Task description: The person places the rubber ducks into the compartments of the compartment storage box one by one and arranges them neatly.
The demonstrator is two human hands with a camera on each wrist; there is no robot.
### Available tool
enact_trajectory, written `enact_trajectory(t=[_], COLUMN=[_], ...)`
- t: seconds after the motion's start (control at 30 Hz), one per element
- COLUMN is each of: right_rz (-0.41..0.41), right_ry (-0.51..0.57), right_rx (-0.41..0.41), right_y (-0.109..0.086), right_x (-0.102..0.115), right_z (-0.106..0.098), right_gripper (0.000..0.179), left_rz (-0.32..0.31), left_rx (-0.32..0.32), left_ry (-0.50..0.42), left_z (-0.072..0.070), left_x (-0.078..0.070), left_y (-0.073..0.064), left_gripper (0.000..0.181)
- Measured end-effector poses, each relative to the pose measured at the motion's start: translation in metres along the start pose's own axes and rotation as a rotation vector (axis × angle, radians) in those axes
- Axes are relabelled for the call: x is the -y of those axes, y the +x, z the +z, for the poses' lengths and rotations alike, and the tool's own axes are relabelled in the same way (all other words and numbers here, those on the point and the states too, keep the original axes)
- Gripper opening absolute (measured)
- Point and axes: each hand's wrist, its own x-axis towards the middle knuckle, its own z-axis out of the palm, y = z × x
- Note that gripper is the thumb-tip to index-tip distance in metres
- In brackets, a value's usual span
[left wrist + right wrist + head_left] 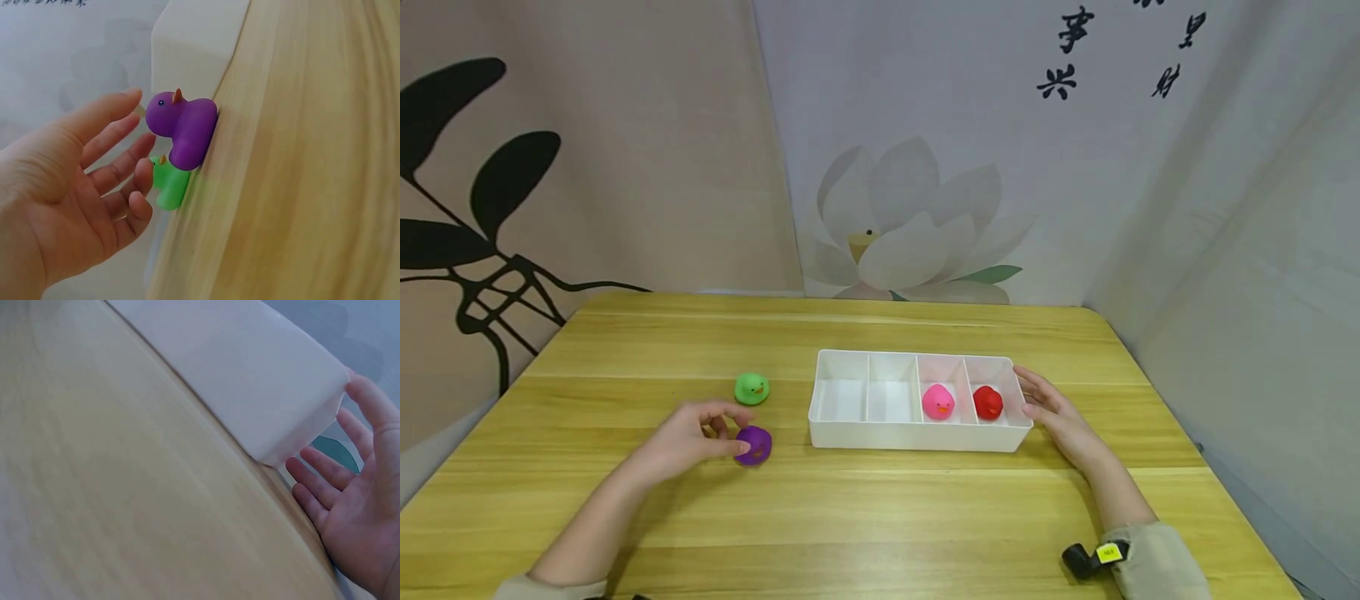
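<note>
A purple rubber duck (755, 446) sits upright on the table, left of a white divided box (910, 436). My left hand (696, 437) is at its head, fingers loosely bent and spread, thumb tip overlapping the duck in the head view. The left wrist view shows the fingertips beside the purple duck (190, 128), not wrapped round it. Just behind stands a green rubber duck (751, 389). At the box's right end, my right hand (1063, 421) touches the wall with relaxed fingers, thumb at the top corner. A pink duck (938, 402) and a red duck (988, 402) sit in the box's two right compartments.
The wooden table (850, 525) runs back to a fabric backdrop (925, 100) with a printed lotus and writing. A small black device (1093, 560) with a yellow label is at the right sleeve (1161, 567).
</note>
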Motion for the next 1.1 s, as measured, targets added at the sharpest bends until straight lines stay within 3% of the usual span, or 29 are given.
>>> enact_trajectory(t=[0.37, 1.0, 1.1], right_rz=[0.022, 0.017, 0.016], right_ry=[-0.016, -0.026, -0.023], right_rx=[-0.003, 0.003, 0.003], right_y=[-0.001, -0.001, -0.001], right_x=[-0.002, -0.001, -0.001], right_z=[-0.001, -0.002, -0.002], right_gripper=[0.057, 0.056, 0.056], left_rz=[0.034, 0.022, 0.043], left_rx=[0.044, 0.021, 0.009], left_ry=[-0.014, 0.046, 0.057], left_z=[0.006, 0.009, 0.009], left_x=[0.009, 0.011, 0.010], left_y=[0.000, 0.001, 0.001], left_gripper=[0.037, 0.034, 0.034])
